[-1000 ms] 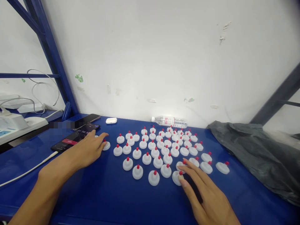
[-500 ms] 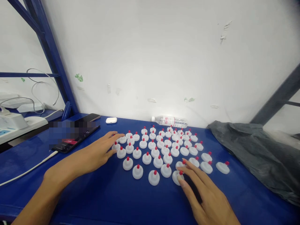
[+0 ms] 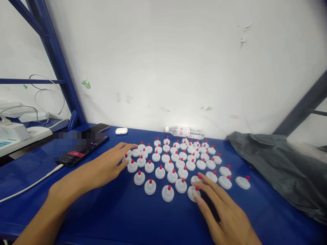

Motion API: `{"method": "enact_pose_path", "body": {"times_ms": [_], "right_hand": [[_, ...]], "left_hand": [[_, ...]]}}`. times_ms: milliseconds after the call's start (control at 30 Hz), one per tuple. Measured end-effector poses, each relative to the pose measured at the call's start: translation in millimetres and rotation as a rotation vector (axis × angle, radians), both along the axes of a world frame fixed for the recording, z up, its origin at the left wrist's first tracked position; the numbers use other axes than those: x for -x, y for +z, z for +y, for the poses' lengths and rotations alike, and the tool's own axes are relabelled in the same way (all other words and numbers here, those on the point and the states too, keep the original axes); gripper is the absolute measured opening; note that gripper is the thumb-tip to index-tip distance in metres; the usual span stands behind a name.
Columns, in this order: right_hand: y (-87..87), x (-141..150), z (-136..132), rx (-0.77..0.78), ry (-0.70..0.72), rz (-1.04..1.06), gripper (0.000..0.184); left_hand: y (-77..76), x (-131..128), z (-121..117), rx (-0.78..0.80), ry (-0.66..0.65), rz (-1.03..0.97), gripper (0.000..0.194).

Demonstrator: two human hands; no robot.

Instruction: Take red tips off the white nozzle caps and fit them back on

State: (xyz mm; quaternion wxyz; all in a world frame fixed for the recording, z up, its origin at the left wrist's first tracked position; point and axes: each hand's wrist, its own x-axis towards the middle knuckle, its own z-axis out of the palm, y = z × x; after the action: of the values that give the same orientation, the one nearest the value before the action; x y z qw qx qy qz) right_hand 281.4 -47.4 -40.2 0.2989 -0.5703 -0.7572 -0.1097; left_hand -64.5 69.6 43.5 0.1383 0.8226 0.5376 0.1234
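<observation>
Several white round caps with red nozzle tips stand spread across the blue tabletop (image 3: 112, 211), most with the tip up. At the left edge of the group, my left hand (image 3: 109, 166) has its fingers apart; its fingertips touch the outermost caps, one of them a white cap (image 3: 132, 166) beside the thumb. Part of a cap is hidden behind those fingers. On the right, my right hand (image 3: 224, 211) lies low with thumb and fingers apart. Its thumb tip touches the front right cap (image 3: 193, 193), and its fingers reach over another cap (image 3: 195, 179) just behind.
A clear plastic bottle (image 3: 176, 130) lies along the wall. On the left are a phone (image 3: 87, 149) with a white cable (image 3: 33, 185), another phone (image 3: 100, 127) and a white earbud case (image 3: 121, 131). A dark plastic bag (image 3: 276, 166) covers the right side.
My left hand has moved right from beside the phone, pushing the leftmost caps against the group and nudging a few neighbouring caps. My right hand has stayed nearly still.
</observation>
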Motion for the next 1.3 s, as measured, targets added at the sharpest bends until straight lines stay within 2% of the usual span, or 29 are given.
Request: {"method": "enact_pose_path", "body": {"times_ms": [300, 700, 900, 1133, 1300], "right_hand": [[3.4, 1.9, -0.8, 0.024, -0.003, -0.024, 0.037], [4.9, 5.0, 1.1, -0.045, 0.012, 0.052, 0.035], [6.5, 6.5, 1.9, -0.069, 0.024, 0.035, 0.034], [5.5, 5.6, 3.7, -0.049, 0.03, 0.047, 0.033], [4.2, 8.9, -1.1, -0.04, 0.025, 0.111, 0.036]], "left_hand": [[-3.0, 2.2, -1.4, -0.018, -0.054, -0.039, 0.05], [-13.5, 7.0, 6.2, -0.061, -0.091, -0.072, 0.05], [-17.4, 8.2, 8.0, -0.057, -0.108, -0.108, 0.056], [-23.7, 14.3, 13.1, -0.122, -0.075, -0.084, 0.053], [-22.7, 14.3, 11.3, -0.094, -0.063, -0.052, 0.057]]}}
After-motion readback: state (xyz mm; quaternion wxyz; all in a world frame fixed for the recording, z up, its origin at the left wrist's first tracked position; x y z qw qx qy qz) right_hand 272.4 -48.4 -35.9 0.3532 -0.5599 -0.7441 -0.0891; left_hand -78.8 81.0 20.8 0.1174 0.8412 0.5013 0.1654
